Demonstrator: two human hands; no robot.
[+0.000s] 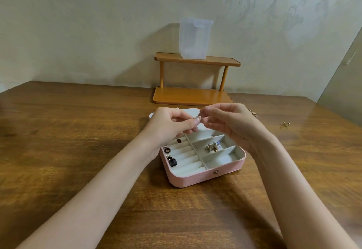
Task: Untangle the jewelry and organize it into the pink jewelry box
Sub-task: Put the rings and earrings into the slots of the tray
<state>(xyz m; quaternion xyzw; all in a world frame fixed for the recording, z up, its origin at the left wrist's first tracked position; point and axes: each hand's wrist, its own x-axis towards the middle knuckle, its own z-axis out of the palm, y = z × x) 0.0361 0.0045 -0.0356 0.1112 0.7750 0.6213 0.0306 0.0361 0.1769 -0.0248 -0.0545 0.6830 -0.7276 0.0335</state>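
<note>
- Nearest in, the pink jewelry box (203, 178) lies open on the wooden surface (78, 150); rings (172, 161) sit in the padded rolls on its left, and a small heap of trinkets (212, 147) fills a middle compartment.
- Just above it, both hands work together: left hand (172, 124) and right hand (231, 123) each pinch a thin gold piece (197, 119), fingertips clamped on it from either side.
- That piece runs roughly left to right between the two grips, directly over the box's far half, so either hand looks equally placed to lower it.
- Whether it's a ring, clasp or chain is too fine to tell.
- Farther right, loose gold bits (286, 124) wait on the surface; one is partly hidden behind the right hand.
- At the back, a wooden shelf (195, 60) carries a clear container (195, 39).
</note>
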